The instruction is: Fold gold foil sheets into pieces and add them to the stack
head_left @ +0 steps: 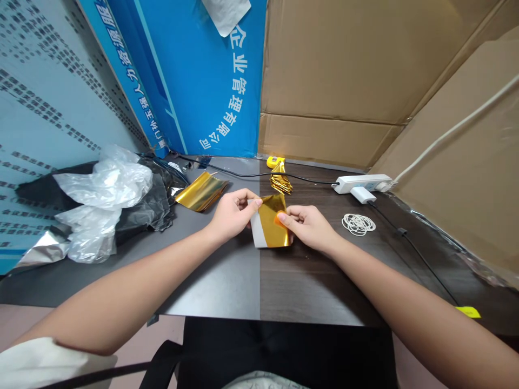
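Between my two hands is a gold foil sheet (272, 227), glossy gold on one side, with a pale grey-white area along its left edge. My left hand (237, 212) pinches its upper left corner between thumb and fingers. On the right edge, my right hand (306, 224) grips the foil with the thumb on its front; an orange reflection shows by the thumb. The fingertips behind the sheet are hidden. Left of my left hand lies a stack of gold foil sheets (201, 192). Folded gold foil strips (280, 181) lie just beyond the held sheet.
Clear plastic bags (109, 183) and black plastic (148, 210) are heaped at left. A yellow object (275, 161) sits at the back. Right are a white power strip (360, 183), a black cable (413, 256) and a bundle of white rubber bands (358, 224). Cardboard panels (332, 81) wall the desk.
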The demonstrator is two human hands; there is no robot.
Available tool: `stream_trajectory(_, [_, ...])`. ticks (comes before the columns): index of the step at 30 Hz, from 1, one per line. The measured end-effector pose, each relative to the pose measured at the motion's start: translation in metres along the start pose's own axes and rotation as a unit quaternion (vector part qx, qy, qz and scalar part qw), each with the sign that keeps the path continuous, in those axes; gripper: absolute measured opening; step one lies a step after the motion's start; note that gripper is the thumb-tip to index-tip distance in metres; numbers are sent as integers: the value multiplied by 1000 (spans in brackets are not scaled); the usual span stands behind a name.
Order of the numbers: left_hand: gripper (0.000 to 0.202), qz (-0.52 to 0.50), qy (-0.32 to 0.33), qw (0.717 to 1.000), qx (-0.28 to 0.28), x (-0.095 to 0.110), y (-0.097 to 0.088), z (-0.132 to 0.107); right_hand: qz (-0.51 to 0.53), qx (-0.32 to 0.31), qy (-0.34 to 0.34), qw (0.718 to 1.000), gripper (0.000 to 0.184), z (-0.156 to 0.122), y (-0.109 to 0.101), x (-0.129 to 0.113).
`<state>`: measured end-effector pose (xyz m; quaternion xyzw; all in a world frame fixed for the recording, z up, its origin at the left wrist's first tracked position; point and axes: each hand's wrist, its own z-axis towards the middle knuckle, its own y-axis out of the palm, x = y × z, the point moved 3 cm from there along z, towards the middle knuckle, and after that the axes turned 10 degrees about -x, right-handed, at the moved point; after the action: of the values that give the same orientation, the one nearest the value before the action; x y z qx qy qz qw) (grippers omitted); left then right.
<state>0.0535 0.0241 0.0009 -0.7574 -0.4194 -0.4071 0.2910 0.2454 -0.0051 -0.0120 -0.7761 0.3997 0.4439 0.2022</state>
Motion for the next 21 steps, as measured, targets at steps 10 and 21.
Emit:
stream_trajectory(10, [18, 210, -43, 977, -1, -14, -6, 8, -168, -1, 43, 985, 16, 1, 7, 1])
stream_trajectory(21, [15, 446, -35, 894, -31, -19, -3, 9, -432, 4, -66, 899, 43, 3, 13, 2])
